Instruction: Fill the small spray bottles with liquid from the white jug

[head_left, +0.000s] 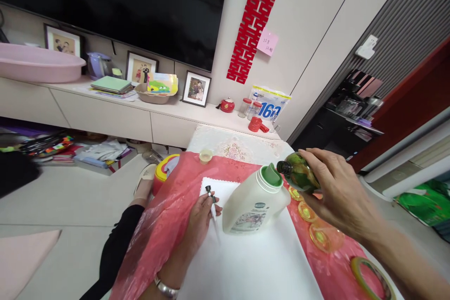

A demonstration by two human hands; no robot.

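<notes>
My right hand (333,187) grips a small dark green glass bottle (302,171), tipped sideways with its open mouth beside the green pouring spout (271,176) of a large pale jug (242,206). No liquid can be made out between them. The jug stands upright on a white sheet (260,267) and carries a printed label. Left of the jug, my left hand (201,215) is closed around a dropper (213,208), its black top up and its pale, thin tip pointing down. A metal bracelet (165,287) circles my left wrist.
Red plastic film (161,220) covers the table. Yellow transparent dishes (319,236) and a tape roll (372,279) lie to the right. A small round cup (206,155) is behind. Jars and a printed bag (270,103) stand on the cabinet beyond.
</notes>
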